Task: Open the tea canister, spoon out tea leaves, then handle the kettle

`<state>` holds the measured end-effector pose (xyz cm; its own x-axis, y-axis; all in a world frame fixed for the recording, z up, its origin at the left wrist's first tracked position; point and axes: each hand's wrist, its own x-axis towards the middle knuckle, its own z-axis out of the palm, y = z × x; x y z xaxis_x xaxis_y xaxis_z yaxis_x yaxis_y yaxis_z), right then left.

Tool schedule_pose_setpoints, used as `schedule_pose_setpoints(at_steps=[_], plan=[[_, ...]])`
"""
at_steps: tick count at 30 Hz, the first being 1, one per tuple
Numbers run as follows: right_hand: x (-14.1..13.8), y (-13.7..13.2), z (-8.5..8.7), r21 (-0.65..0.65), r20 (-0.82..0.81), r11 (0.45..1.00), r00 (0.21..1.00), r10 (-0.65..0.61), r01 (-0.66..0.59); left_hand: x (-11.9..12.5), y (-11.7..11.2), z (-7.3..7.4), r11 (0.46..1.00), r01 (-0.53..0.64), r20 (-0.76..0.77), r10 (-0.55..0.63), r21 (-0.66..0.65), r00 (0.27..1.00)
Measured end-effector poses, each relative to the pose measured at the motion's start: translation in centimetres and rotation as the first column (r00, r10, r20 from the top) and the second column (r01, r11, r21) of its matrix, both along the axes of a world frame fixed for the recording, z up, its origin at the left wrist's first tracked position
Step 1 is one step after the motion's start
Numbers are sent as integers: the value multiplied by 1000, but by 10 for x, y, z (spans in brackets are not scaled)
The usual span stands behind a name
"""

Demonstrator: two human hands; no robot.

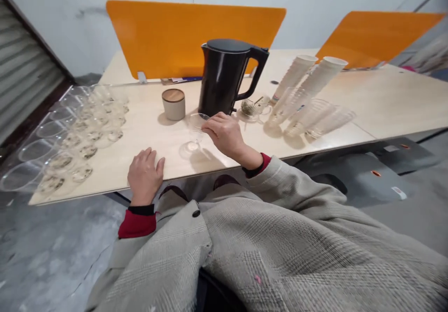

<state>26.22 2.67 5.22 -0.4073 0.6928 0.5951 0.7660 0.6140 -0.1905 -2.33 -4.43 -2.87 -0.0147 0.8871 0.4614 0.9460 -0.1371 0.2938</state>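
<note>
The right hand (224, 135) is curling its fingers over the far rim of a clear plastic cup (192, 139), pinching it at the fingertips. The cup is sitting near the middle of the pale wooden table (350, 111), just in front of a tall black electric kettle (224, 76). The left hand (144, 174) is lying open and palm down, flat at the near edge of the table, left of the cup and apart from it. A small beige canister with a wooden lid (173, 104) is standing left of the kettle. Rows of clear cups (70, 130) are filling the table's left end, and leaning stacks of white paper cups (308, 81) are resting to the right.
</note>
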Motion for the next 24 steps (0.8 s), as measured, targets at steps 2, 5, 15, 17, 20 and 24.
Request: schedule_pose_setpoints(at_steps=[2,5,15,17,20,24], plan=[[-19,7,-1,-20,27,999,999,32,-32,0,0,-2,1000,6,12,-6,-8,1000],[-36,14,-4,-34,58,998,997,56,-55,1,-1,-3,1000,15,25,-15,11,1000],[-67,23,-6,-46,110,998,993,41,-36,2,-2,-3,1000,2,5,-2,-3,1000],[-72,24,-9,-40,121,998,991,59,-55,2,-2,-4,1000,4,1,-4,1,1000],[-76,22,-14,-36,145,996,986,84,-79,1,-2,-4,1000,10,-7,-10,14,1000],[-76,16,-17,-23,175,997,981,78,-75,2,-2,-3,1000,9,1,-9,-15,1000]])
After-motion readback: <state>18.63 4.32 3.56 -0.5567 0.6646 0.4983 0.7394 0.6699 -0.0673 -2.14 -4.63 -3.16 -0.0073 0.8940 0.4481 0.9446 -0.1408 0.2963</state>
